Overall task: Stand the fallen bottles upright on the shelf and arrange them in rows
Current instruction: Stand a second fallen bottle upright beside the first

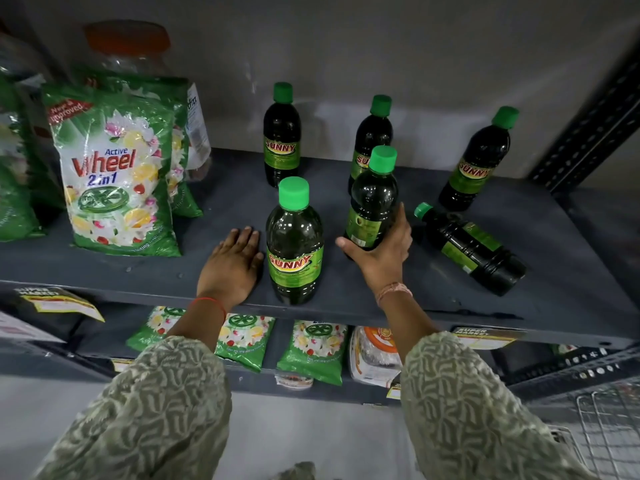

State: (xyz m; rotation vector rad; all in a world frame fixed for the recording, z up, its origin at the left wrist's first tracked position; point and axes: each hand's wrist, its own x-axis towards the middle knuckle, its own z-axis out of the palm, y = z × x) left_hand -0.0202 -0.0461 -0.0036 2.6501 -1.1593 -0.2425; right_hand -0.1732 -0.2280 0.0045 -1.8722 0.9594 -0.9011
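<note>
Several dark bottles with green caps and "Sunny" labels are on the grey shelf (221, 209). Three stand at the back: left (281, 140), middle (370, 140) and right (476, 164). One stands near the front edge (294, 247). My left hand (232, 261) rests flat on the shelf just left of that front bottle, holding nothing. My right hand (382, 249) grips the lower part of another upright bottle (374, 199), its back label facing me. One bottle (471, 249) lies on its side to the right, cap pointing to the back left.
Green "Wheel" detergent bags (117, 168) stand at the shelf's left, a clear jar with an orange lid (128, 46) behind them. More packets (313, 348) lie on the shelf below. A perforated metal upright (595, 129) borders the right. A wire basket (609, 431) sits at bottom right.
</note>
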